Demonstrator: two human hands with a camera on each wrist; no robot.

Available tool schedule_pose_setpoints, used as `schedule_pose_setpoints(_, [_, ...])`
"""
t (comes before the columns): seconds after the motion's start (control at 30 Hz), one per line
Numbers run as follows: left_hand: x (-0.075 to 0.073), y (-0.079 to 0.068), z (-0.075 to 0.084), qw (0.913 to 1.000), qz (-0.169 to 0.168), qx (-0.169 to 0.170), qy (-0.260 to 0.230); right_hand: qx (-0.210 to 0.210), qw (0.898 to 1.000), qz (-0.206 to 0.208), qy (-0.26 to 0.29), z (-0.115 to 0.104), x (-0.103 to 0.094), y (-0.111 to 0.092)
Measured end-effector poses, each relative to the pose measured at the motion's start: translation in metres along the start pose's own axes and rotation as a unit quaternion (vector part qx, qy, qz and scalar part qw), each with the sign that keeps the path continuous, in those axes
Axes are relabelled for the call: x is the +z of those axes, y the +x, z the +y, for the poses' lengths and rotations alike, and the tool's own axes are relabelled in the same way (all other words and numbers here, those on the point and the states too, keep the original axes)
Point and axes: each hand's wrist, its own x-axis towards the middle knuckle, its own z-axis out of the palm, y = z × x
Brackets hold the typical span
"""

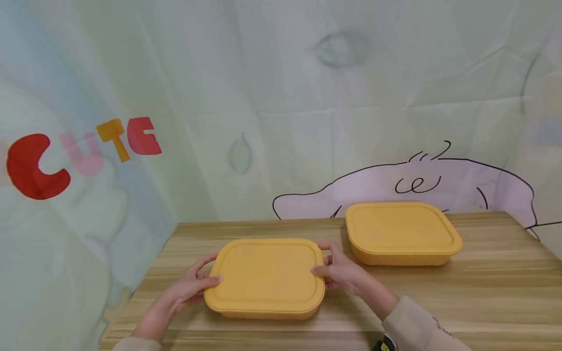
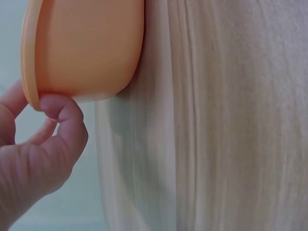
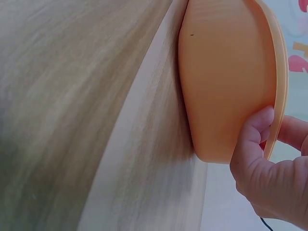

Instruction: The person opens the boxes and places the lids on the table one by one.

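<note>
There are two yellow lidded boxes (image 1: 265, 278) (image 1: 404, 231). One left hand (image 1: 186, 287) and one right hand (image 1: 344, 272) make two hands. There are two sleeves (image 1: 137, 344) (image 1: 417, 324) and one wooden table (image 1: 491, 292). One C (image 1: 24, 168), one U (image 1: 87, 166), one T (image 1: 115, 134) and one E (image 1: 139, 138) make four letters. I see one pale purple drawing (image 1: 373, 185).

Matt plastic sat among wood grain and cloth.
The near box (image 1: 268, 275) and the far box (image 1: 399, 226) looked smooth, matt plastic; the tabletop (image 1: 496, 292) showed wood grain; the backdrop (image 1: 197, 73) looked like creased cloth, the sleeve (image 1: 412, 321) matt cloth.
</note>
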Motion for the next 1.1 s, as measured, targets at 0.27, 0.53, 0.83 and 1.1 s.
schedule_pose_setpoints(0.27, [-0.001, -0.004, -0.001, 0.9999, -0.009, -0.005, -0.005, 0.006, 1.000, 0.001, 0.002, 0.001, 0.002, -0.004])
schedule_pose_setpoints(0.53, [0.000, -0.008, -0.002, 0.9999, -0.007, -0.008, 0.007, 0.010, 1.000, 0.001, 0.004, 0.003, 0.003, -0.007])
schedule_pose_setpoints(0.83, [-0.001, -0.013, 0.000, 0.9994, -0.033, 0.000, 0.007, 0.006, 1.000, -0.008, 0.018, 0.005, 0.003, -0.012])
schedule_pose_setpoints(1.1, [-0.004, -0.015, -0.002, 0.9984, -0.051, 0.020, 0.014, 0.003, 1.000, -0.009, 0.018, 0.004, 0.004, -0.016])
